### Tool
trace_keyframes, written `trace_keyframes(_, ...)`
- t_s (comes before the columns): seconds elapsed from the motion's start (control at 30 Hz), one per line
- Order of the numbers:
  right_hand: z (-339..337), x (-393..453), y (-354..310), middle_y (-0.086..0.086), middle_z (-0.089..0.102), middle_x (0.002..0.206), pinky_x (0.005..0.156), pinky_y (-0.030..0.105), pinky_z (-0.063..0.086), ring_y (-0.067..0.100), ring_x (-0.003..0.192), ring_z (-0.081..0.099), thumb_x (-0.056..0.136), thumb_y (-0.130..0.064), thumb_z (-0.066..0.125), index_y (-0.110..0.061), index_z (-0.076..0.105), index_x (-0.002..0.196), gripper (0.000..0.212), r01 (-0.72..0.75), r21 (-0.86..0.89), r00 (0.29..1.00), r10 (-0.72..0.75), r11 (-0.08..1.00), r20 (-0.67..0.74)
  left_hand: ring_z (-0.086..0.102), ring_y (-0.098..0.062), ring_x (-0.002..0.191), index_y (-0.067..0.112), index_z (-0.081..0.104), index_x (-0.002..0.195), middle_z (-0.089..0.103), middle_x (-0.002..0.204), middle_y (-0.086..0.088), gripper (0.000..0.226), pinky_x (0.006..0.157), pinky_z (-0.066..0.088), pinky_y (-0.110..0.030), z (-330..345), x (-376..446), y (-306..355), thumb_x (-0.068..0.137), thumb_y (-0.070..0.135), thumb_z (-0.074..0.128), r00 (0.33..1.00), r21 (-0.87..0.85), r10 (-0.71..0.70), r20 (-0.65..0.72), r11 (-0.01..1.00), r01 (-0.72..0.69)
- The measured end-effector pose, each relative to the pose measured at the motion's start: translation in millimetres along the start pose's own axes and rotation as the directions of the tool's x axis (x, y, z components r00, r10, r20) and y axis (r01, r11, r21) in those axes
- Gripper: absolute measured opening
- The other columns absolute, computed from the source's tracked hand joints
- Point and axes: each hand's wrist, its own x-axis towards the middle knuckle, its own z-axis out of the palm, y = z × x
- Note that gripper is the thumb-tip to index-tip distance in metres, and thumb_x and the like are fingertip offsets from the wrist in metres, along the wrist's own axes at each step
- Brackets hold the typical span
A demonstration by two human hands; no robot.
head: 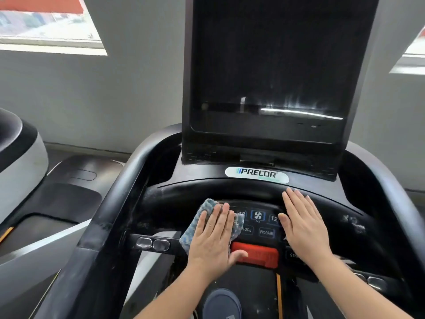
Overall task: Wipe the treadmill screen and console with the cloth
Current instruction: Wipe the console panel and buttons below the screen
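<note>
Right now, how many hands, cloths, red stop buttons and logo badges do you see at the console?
Hands: 2, the left hand flat on the cloth, the right hand flat on the console
Cloth: 1
Red stop button: 1
Logo badge: 1
Total: 5

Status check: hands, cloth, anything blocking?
Left hand flat, pressing cloth onto console keypad. Right hand flat beside, bare. Screen streaked. Nothing blocking.

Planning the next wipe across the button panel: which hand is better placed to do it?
Left. The left hand presses flat on the cloth beside the fan button; the right hand lies bare on the console.
</note>
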Motion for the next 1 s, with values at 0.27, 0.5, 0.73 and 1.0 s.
trace_keyframes(0.27,-4,0,-1,0.012,0.040,0.155,0.120,0.040,0.018,0.025,0.146,0.032,0.107,-0.050,0.016,-0.005,0.043,0.147,0.065,0.004,-0.011,1.000,-0.004,1.000,0.028,0.011,-0.030,0.153,0.003,0.018,0.155,0.008,0.167,-0.013,0.105,0.123,0.002,-0.052,8,-1,6,0.088,0.084,0.022,0.999,0.005,-0.008,-0.034,1.000,0.008)
trace_keyframes(0.5,-8,0,0,0.013,0.037,0.156,0.124,0.036,0.011,0.023,0.147,0.027,0.106,-0.052,0.020,-0.005,0.042,0.147,0.067,0.036,-0.035,0.998,-0.035,0.999,0.044,0.010,-0.032,0.153,0.003,0.009,0.158,0.006,0.166,-0.015,0.108,0.123,-0.001,-0.052,26,-33,15,0.088,0.084,0.024,1.000,-0.050,-0.022,0.000,0.999,0.022)
trace_keyframes(0.73,-4,-1,-3,0.013,0.041,0.154,0.121,0.045,0.021,0.026,0.146,0.032,0.105,-0.056,0.018,-0.003,0.043,0.146,0.071,0.038,-0.081,0.998,-0.034,0.996,0.057,0.014,-0.031,0.153,0.005,0.015,0.156,0.017,0.165,-0.014,0.102,0.122,0.006,-0.054,1,5,7,0.090,0.083,0.021,0.999,-0.017,-0.045,-0.013,0.999,0.045)
trace_keyframes(1.0,-8,-2,-1,0.012,0.042,0.154,0.118,0.048,0.027,0.025,0.147,0.032,0.105,-0.059,0.016,-0.005,0.043,0.147,0.074,0.055,-0.092,0.994,-0.047,0.994,0.096,0.015,-0.031,0.152,0.005,0.026,0.153,0.012,0.166,-0.013,0.103,0.122,0.008,-0.055,25,-27,12,0.088,0.084,0.027,0.998,0.001,-0.022,-0.051,1.000,0.022)
